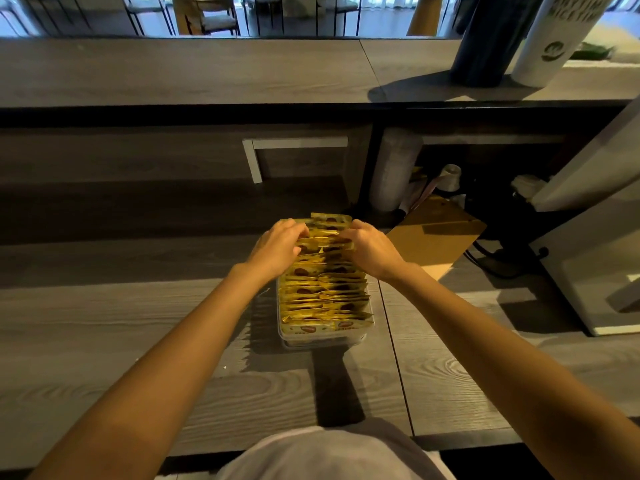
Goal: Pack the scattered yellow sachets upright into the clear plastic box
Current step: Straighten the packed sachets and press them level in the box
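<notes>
Shirt [329,455] nearest; left hand [277,249] and right hand [372,251], fingers curled, pinched upright sachets [325,291] between them at the box's [322,341] far end.

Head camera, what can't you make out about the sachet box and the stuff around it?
Far end of the clear plastic box: head view, hidden by the left hand, right hand and the yellow sachets they grip.
Sachet print: too small and blurred to read.
Lettering on the white cylinder: cut off by the top edge.
Clutter under the counter: lost in shadow.
</notes>
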